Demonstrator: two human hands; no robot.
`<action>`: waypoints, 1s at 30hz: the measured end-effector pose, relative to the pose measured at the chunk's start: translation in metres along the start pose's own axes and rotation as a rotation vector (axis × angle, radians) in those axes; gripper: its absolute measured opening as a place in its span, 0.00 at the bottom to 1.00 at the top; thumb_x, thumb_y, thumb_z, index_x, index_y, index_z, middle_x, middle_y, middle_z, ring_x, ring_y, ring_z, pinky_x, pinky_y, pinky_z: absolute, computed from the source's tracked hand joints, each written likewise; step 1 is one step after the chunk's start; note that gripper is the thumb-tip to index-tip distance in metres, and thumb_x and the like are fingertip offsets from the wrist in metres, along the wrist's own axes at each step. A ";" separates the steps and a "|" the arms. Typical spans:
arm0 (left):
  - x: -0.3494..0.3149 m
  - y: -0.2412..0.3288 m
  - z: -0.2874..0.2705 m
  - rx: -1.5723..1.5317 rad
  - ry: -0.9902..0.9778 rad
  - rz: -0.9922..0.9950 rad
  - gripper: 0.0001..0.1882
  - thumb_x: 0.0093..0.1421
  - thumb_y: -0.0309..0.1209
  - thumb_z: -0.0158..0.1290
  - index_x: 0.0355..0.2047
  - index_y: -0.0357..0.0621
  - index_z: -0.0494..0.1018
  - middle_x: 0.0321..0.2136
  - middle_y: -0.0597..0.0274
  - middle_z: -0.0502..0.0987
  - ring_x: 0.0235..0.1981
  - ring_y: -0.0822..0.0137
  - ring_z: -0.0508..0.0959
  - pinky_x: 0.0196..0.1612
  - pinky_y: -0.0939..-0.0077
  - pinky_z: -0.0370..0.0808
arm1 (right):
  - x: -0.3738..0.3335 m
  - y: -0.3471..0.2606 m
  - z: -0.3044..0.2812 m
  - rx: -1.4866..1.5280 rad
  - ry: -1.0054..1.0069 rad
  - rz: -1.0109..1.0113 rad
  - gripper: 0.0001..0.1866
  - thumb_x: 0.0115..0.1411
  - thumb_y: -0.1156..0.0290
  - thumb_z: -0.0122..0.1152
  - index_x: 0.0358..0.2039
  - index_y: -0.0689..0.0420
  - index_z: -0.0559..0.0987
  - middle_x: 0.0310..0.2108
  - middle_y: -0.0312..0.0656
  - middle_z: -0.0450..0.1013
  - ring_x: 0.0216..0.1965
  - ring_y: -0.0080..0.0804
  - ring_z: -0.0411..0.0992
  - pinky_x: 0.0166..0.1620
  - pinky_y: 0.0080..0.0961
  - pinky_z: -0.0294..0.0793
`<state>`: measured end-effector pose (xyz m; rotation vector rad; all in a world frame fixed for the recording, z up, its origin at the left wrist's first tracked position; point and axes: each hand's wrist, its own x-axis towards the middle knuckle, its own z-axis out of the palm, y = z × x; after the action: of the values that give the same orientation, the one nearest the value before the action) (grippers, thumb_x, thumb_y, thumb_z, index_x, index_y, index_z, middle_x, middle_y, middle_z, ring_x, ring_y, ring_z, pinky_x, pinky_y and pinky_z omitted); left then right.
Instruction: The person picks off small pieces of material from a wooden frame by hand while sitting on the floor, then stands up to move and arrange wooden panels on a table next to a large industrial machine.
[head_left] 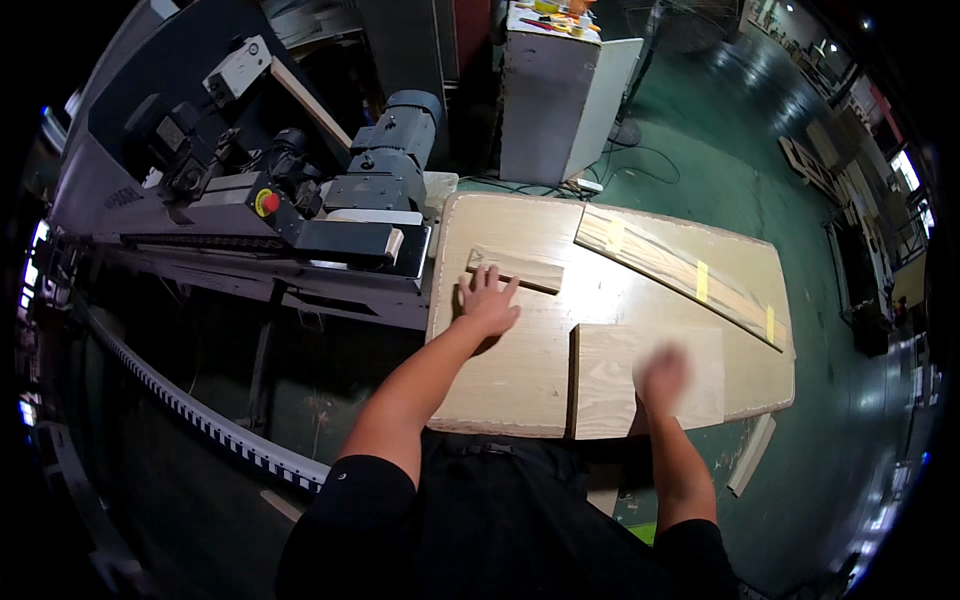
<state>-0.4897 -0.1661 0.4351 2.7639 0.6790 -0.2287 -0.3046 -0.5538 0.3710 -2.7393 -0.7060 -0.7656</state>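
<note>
My left hand (488, 302) lies with fingers spread at the near edge of a short, narrow wooden board (520, 268) on the table's left part, its fingertips touching the wood. Over a wide, pale wooden panel (608, 370) near the front edge is my right hand (664, 376), smeared by motion. Its fingers cannot be made out, nor whether anything is in them. A long wooden plank (660, 262) with several strips of yellow tape lies slantwise along the table's far right side.
The pieces lie on a light wooden tabletop (520, 370) with rounded corners. A large machine with a grey motor (392, 140) and a red stop button (267, 203) stands at the left. Beyond the table are a cabinet (545, 105) and cables (640, 165). A wood strip (752, 455) leans at the right.
</note>
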 end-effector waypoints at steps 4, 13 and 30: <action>0.021 0.020 0.001 -0.155 -0.006 0.120 0.36 0.61 0.48 0.53 0.69 0.61 0.60 0.69 0.51 0.57 0.71 0.51 0.54 0.67 0.31 0.46 | 0.007 -0.019 -0.029 0.071 -0.337 0.209 0.27 0.63 0.58 0.52 0.60 0.55 0.71 0.66 0.52 0.61 0.70 0.49 0.53 0.68 0.56 0.48; 0.061 -0.122 -0.098 0.224 0.065 -0.232 0.33 0.56 0.32 0.60 0.63 0.51 0.65 0.69 0.54 0.55 0.71 0.48 0.53 0.66 0.22 0.45 | 0.003 -0.008 -0.025 0.076 -0.332 0.243 0.26 0.63 0.58 0.52 0.59 0.55 0.72 0.66 0.52 0.60 0.70 0.50 0.52 0.68 0.58 0.48; 0.053 -0.078 -0.114 -0.092 0.080 0.376 0.32 0.50 0.32 0.62 0.57 0.43 0.69 0.53 0.54 0.74 0.56 0.54 0.74 0.66 0.46 0.60 | 0.011 -0.024 -0.033 0.063 -0.331 0.233 0.28 0.62 0.59 0.53 0.61 0.54 0.71 0.67 0.50 0.59 0.71 0.48 0.51 0.69 0.58 0.45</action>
<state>-0.4703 -0.0412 0.5129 2.7556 0.1724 -0.0064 -0.3230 -0.5393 0.4064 -2.8508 -0.4455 -0.2388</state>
